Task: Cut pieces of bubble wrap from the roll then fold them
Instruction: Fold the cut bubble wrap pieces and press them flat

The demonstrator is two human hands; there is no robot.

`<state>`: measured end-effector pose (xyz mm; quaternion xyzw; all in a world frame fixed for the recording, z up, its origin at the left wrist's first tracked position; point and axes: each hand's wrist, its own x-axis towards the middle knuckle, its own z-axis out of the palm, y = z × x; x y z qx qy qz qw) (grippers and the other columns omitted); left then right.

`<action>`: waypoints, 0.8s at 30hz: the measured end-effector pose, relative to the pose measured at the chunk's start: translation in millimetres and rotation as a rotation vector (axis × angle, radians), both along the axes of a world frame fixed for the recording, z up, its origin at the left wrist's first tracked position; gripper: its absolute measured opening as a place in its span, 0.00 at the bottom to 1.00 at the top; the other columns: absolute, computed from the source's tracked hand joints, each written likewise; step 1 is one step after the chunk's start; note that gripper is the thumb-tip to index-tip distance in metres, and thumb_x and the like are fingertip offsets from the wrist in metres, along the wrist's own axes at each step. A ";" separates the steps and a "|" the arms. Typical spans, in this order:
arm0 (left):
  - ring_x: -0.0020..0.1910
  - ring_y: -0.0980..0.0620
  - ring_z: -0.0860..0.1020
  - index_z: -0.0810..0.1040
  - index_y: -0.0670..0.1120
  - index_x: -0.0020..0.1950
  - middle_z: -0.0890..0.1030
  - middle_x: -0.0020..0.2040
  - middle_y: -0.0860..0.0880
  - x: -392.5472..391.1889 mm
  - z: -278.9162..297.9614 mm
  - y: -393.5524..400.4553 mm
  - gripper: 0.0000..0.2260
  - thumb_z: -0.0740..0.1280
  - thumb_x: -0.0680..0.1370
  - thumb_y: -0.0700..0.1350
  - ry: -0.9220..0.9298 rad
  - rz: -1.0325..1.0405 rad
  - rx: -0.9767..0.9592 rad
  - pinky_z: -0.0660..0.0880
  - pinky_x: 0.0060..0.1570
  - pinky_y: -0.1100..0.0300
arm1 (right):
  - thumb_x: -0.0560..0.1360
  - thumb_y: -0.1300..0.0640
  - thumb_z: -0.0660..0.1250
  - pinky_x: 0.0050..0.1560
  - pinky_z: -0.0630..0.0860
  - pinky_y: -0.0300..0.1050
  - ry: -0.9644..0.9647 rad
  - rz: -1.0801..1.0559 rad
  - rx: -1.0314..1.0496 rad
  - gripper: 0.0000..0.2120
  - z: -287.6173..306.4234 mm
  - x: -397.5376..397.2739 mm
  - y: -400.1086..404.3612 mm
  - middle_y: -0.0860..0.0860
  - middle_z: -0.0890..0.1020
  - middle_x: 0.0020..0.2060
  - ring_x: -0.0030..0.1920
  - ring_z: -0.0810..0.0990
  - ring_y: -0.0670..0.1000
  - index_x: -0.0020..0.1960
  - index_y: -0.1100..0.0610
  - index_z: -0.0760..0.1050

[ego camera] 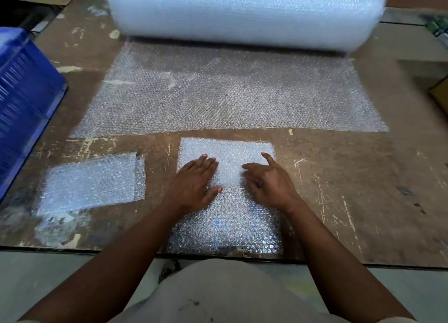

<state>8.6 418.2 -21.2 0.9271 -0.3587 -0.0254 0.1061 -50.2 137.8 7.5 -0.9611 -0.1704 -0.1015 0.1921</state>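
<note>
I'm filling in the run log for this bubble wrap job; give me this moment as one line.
step: folding | left hand: flat on cut piece | right hand: on same piece | folded piece: left | roll: behind

Both hands lie flat on a cut piece (226,196) of bubble wrap at the near edge of a worn board (339,177) — the left hand (194,182) with fingers straight, the right hand (266,179) with fingers spread. The piece's far half looks doubled over and whiter. A folded piece (92,183) lies to the left, apart. Beyond, a sheet (225,92) runs out from the roll (244,14). A blue crate (21,99) stands at far left.
</note>
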 end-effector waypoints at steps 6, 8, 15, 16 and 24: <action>0.81 0.40 0.69 0.65 0.41 0.84 0.70 0.80 0.39 6.7 13.4 -4.3 0.28 0.62 0.83 0.35 0.044 0.029 -0.111 0.67 0.78 0.45 | 0.77 0.61 0.67 0.71 0.74 0.64 -0.086 -0.118 0.028 0.11 20.8 2.5 10.6 0.55 0.87 0.37 0.39 0.86 0.64 0.57 0.59 0.82; 0.77 0.37 0.73 0.59 0.43 0.86 0.71 0.80 0.37 7.3 23.5 -6.0 0.34 0.62 0.81 0.31 0.076 0.089 -0.138 0.73 0.72 0.43 | 0.80 0.56 0.64 0.78 0.67 0.62 -0.043 -0.064 -0.056 0.13 19.5 6.6 7.6 0.54 0.85 0.36 0.36 0.84 0.61 0.63 0.58 0.77; 0.65 0.41 0.80 0.60 0.61 0.77 0.85 0.62 0.43 9.1 31.1 -2.5 0.17 0.41 0.90 0.54 0.117 0.151 -0.322 0.62 0.77 0.45 | 0.72 0.64 0.76 0.74 0.66 0.49 -0.031 -0.151 -0.186 0.28 12.3 5.5 5.5 0.55 0.89 0.44 0.44 0.87 0.61 0.68 0.55 0.70; 0.63 0.43 0.80 0.65 0.60 0.70 0.84 0.57 0.45 9.1 32.6 -3.0 0.19 0.37 0.89 0.56 0.080 0.131 -0.361 0.55 0.79 0.48 | 0.72 0.66 0.76 0.64 0.74 0.47 -0.070 -0.210 -0.147 0.26 15.7 5.0 8.6 0.55 0.88 0.41 0.41 0.87 0.61 0.65 0.55 0.70; 0.70 0.41 0.71 0.77 0.53 0.76 0.74 0.72 0.43 18.8 44.7 -3.7 0.20 0.70 0.83 0.44 0.020 0.188 -0.077 0.62 0.60 0.70 | 0.69 0.70 0.75 0.50 0.83 0.60 -0.157 -0.134 -0.205 0.16 30.0 24.9 -2.2 0.53 0.88 0.57 0.53 0.86 0.70 0.39 0.51 0.75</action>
